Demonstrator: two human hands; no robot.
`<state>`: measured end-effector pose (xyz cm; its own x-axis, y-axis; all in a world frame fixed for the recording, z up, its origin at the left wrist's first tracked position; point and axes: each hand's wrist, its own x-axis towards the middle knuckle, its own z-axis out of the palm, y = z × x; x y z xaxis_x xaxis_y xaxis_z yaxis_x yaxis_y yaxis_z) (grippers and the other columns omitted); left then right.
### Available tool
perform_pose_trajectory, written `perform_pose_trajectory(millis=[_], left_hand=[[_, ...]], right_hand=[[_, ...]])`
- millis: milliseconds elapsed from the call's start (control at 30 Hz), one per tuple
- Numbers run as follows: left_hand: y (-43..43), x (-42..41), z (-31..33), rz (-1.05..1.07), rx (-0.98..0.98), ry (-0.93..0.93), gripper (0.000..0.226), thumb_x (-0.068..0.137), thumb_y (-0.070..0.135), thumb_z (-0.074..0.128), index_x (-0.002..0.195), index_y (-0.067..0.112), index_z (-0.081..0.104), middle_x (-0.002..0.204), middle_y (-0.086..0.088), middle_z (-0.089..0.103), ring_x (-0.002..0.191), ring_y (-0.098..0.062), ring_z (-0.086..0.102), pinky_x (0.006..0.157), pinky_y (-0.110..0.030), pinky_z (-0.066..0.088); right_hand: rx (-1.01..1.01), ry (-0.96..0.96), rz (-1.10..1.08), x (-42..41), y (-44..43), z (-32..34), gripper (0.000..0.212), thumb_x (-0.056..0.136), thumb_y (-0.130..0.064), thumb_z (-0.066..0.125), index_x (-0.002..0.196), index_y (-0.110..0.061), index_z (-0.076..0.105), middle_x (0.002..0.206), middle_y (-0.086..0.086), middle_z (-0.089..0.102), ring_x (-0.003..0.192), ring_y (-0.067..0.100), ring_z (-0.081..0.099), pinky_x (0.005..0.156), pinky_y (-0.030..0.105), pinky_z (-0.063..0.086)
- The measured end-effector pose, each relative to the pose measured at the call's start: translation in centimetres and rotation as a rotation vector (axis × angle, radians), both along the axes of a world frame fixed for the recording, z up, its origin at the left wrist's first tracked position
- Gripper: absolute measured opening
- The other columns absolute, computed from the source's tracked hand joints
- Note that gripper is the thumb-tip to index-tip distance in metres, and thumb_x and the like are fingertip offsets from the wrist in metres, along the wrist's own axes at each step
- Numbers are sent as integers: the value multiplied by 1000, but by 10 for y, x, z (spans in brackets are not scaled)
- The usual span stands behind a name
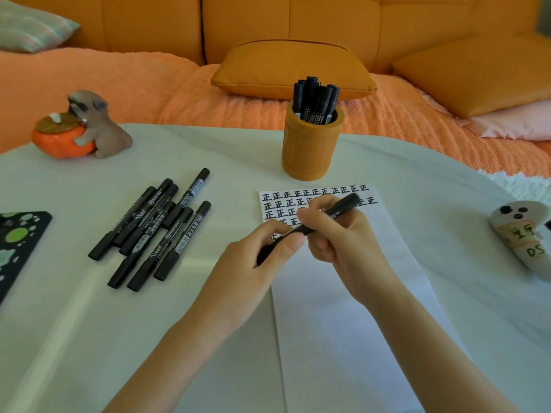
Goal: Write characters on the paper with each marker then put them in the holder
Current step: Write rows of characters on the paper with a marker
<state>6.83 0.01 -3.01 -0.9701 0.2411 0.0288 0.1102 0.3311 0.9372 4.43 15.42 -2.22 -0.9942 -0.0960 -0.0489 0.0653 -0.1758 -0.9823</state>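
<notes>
Both hands hold one black marker [343,205] slantwise over the white paper [343,293]. My right hand [343,242] grips its upper barrel. My left hand [262,251] pinches its lower end, which looks like the cap. Rows of black written characters [316,192] fill the paper's top; my hands hide part of them. Several black markers [155,231] lie loose in a pile on the table to the left. The orange holder [310,147] stands behind the paper with several markers [316,99] upright in it.
A dog figurine with an orange bowl [80,129] sits at the table's far left. A dark patterned board [15,242] lies at the left edge. A white labelled object [527,234] rests at the right. An orange sofa with cushions [292,70] runs behind the table.
</notes>
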Motion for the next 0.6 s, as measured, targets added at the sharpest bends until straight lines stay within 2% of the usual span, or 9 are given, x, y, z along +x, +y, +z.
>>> perform_pose_trajectory(millis=[67,100,167,233,300,367,433,533,600], left_hand=[[-1,1,-1,5,-6,-56,26,88,59,40,95,38,52,61,0,37,58,-14,35,59,-31,28],[-3,1,-2,8,-12,-81,19,92,52,36,96,39,50,65,-4,40,60,-17,37,62,-31,29],[-5,0,-6,1,-33,-103,15,96,35,34,102,40,47,78,-11,47,71,-25,45,68,-31,34],[-5,0,-11,-29,-70,-101,20,98,24,36,108,39,44,85,-2,54,80,-16,53,76,-25,40],[-4,0,-13,-61,-100,-93,19,97,22,42,110,36,44,86,9,59,83,-4,57,77,-15,40],[-3,1,-16,-70,-110,-73,20,93,22,53,107,36,46,86,10,64,82,-3,60,77,-15,43],[-2,1,-18,-53,-104,-77,19,88,23,61,100,34,52,87,11,68,78,-2,63,74,-12,45],[-2,0,-20,-21,-101,-96,14,84,21,67,90,30,59,86,14,69,74,3,65,69,-5,43],[-3,0,-22,-22,-111,-107,14,83,19,68,87,31,61,84,15,69,75,3,65,72,-9,45]], right_hand=[[-25,15,-93,-6,10,1,4,81,-9,61,84,-9,62,44,-1,29,40,14,25,42,22,20],[-26,19,-139,-9,18,2,13,83,-9,59,92,-6,66,43,0,31,39,15,29,41,22,22],[1,24,-215,-16,37,3,21,91,-9,51,102,-4,68,43,4,47,42,19,48,40,21,27],[9,-3,-260,-21,56,3,24,94,-15,48,98,-2,68,55,10,64,56,24,65,40,20,31],[42,-42,-336,-25,69,-1,23,94,-20,53,90,-3,68,65,11,70,66,24,71,40,20,33],[141,-43,-430,-28,80,-7,20,91,-24,62,83,-6,67,62,6,69,61,20,68,40,20,32],[265,-27,-495,-30,87,-13,20,86,-26,69,74,-10,66,53,0,63,50,16,56,42,22,29],[401,-25,-539,-30,89,-21,34,86,-27,69,57,-13,56,42,-6,52,39,6,40,42,16,30],[473,-7,-546,-29,88,-26,41,86,-30,68,55,-11,49,47,-1,46,43,11,36,47,20,31]])
